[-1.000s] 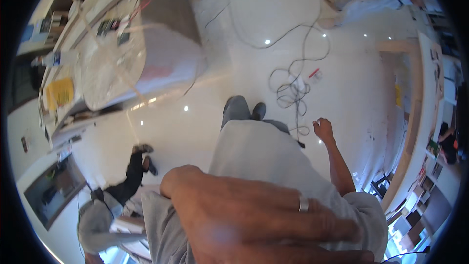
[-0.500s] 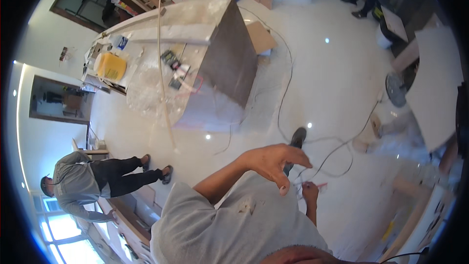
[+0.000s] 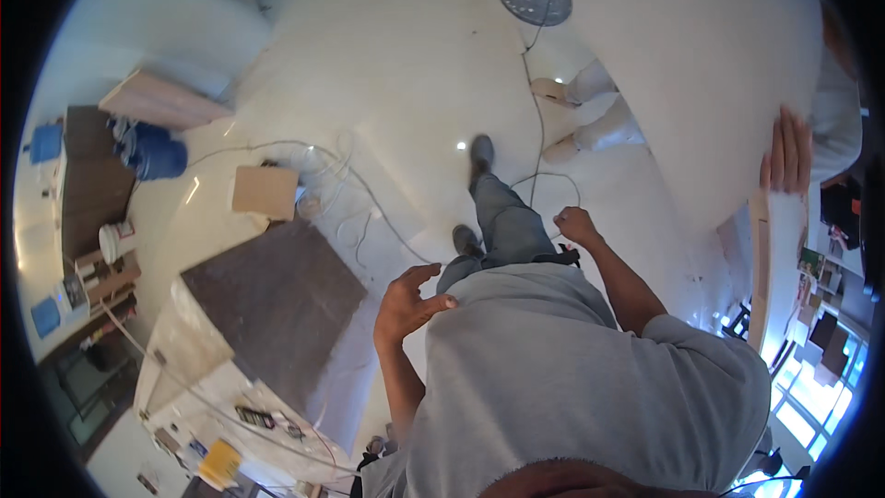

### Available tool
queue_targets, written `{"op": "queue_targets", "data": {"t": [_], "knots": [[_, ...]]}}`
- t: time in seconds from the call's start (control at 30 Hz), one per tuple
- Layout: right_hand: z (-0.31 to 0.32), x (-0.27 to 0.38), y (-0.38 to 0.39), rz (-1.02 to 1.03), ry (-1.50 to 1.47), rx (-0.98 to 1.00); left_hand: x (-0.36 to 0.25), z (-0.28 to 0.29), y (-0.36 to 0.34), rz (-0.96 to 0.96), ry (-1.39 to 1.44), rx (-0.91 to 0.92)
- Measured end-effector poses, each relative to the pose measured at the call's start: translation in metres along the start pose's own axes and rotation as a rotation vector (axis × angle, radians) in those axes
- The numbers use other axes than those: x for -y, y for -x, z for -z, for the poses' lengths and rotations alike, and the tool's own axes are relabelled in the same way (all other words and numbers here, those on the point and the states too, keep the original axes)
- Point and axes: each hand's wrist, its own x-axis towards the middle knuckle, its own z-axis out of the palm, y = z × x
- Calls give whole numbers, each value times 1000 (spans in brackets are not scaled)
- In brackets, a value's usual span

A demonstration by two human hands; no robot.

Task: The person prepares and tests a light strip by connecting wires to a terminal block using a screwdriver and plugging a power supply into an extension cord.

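Left hand point(image 3: 407, 307), fingers parted, near brown-sided counter point(image 3: 277, 300), right hand point(image 3: 577, 225) curled, cable point(image 3: 559, 176) just beyond

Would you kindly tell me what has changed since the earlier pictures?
The left hand has dropped from close up to beside the waist, open. The view has shifted: the counter now shows lower left, the white panel upper right. No grasp or release shows; the right hand stays low, curled.

Daylight glares white through the window point(image 3: 800, 426) at lower right; small bright reflections dot the pale, well-lit floor point(image 3: 396, 83). Fisheye distortion bends the outer edges toward a black rim.
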Motion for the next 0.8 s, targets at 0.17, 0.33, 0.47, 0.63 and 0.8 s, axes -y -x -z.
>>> {"op": "queue_targets", "data": {"t": [0.17, 0.33, 0.47, 0.63, 0.8], "knots": [[46, 18, -142, -152, -61, -89, -24, 37, -124, 30, 50, 2], [127, 64, -290, -255, -125, -69, -23, 63, -246, 31, 172, -84], [173, 100, -362, -230, -176, -19, -61, 95, -351, 40, 209, -152], [202, 61, -440, -366, -150, 25, -88, 100, -521, 53, 392, -28], [191, 12, -500, -421, -7, 40, -39, 58, -692, 97, 161, 74]]}}
